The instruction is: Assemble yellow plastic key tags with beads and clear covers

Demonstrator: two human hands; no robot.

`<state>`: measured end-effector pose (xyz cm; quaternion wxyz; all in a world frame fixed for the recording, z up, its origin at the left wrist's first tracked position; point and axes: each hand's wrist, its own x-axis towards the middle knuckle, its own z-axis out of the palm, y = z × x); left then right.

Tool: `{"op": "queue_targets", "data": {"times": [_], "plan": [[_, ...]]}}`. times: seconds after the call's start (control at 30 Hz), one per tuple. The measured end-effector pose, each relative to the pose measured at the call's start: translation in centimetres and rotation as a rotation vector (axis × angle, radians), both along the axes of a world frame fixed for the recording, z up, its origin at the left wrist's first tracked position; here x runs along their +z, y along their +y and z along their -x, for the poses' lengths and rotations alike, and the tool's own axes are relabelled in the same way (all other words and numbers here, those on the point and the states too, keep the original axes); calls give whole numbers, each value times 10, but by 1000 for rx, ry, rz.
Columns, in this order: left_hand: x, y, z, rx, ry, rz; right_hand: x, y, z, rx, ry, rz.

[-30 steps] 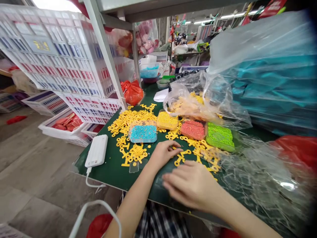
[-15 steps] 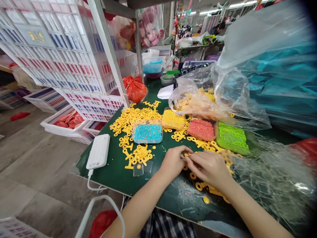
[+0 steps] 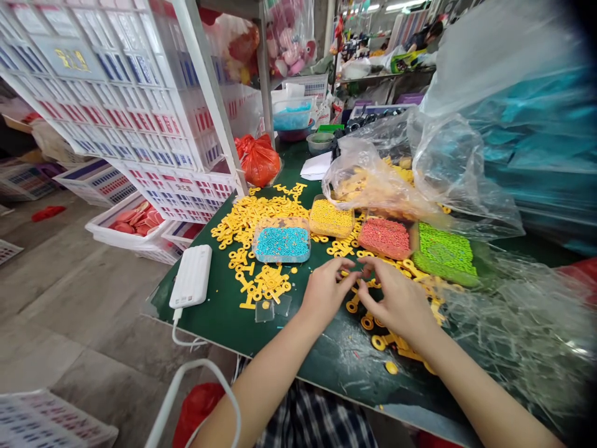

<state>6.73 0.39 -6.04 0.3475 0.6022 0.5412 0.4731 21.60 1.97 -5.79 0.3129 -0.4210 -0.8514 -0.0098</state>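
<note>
Two hands sit over the dark green tabletop, palms down and angled toward each other. The left hand and right hand stand narrow, their fingertips almost meeting at the near edge of the yellow spread. Whether they pinch anything cannot be confirmed (the fingers block the view). Yellow plastic pieces, ring-ended and letter-like, lie loose at 9 o'clock and 3 o'clock from the hands, with yellow plastic rings just below the right hand at 6 o'clock.

At 12 o'clock stand four shallow trays of beads: a blue bead tray, a yellow bead tray, a coral bead tray and a green bead tray. A clear plastic bag holding yellow pieces lies at 1 o'clock, behind the yellow and coral trays. Two small clear plastic squares rest at 9 o'clock, with a white power bank beyond them. A red plastic bag sits at 11 o'clock, beside white plastic crates racked on a shelf frame.
</note>
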Motion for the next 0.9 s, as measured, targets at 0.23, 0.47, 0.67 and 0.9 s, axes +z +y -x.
{"op": "queue_targets", "data": {"times": [0.23,0.47,0.67,0.9], "plan": [[-1,4,-2,-42,-462,113,0,-1,3,52,22,172],[-1,1,1,46,-233,-85,5,-9,8,134,89,296],[3,-1,-1,-27,-339,51,0,-9,9,109,262,381],[2,-3,-6,-57,-312,66,-10,2,9,121,463,598]]}}
